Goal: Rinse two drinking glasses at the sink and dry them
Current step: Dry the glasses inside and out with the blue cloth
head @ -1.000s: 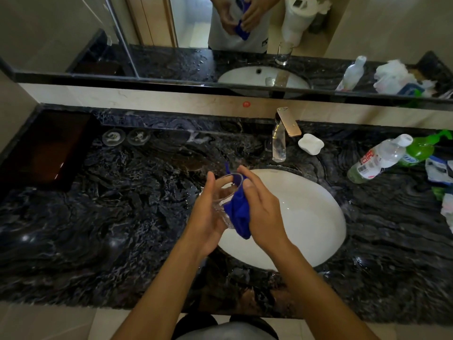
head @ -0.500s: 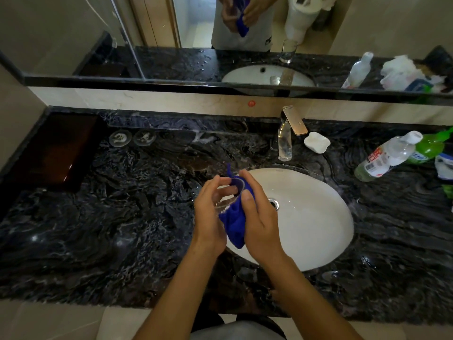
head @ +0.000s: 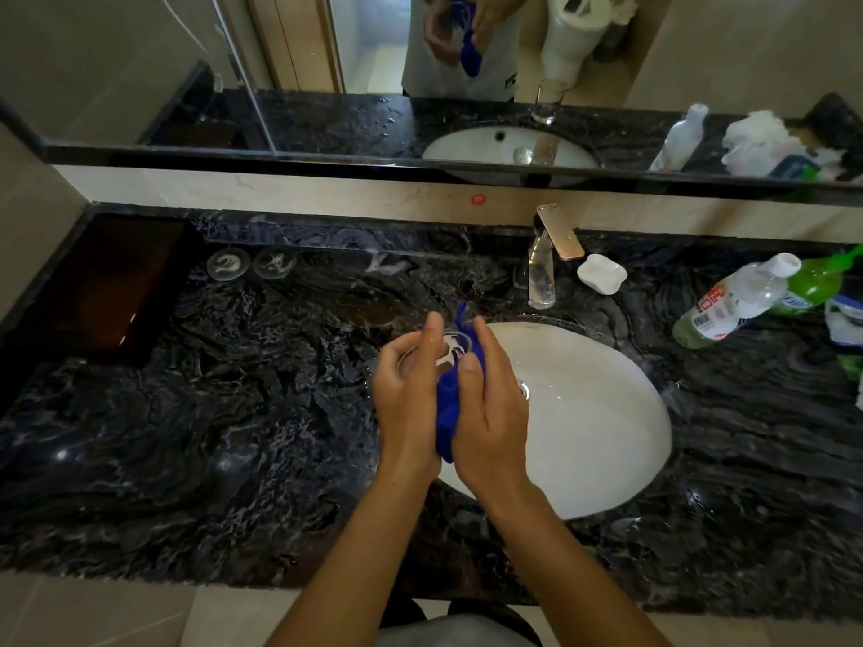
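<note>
Over the left rim of the white sink (head: pixel 602 422), my left hand (head: pixel 405 399) grips a clear drinking glass (head: pixel 454 346) with its fingers curled round it. My right hand (head: pixel 491 413) holds a blue cloth (head: pixel 447 413) and presses it against the glass, thumb up. Part of the cloth pokes out above the glass, and most of the glass is hidden between my hands. A second clear glass (head: pixel 541 283) stands upright on the counter behind the sink, beside the tap (head: pixel 560 232).
The dark marble counter (head: pixel 233 436) is wet. A white soap dish (head: pixel 601 273) sits right of the tap. A clear bottle (head: pixel 733 302) and a green bottle (head: pixel 813 284) lie at the far right. Two round glass coasters (head: pixel 252 263) rest at the back left.
The glass has turned more upright in my left hand. The cloth has slid lower between my palms, and my right thumb now points up along it.
</note>
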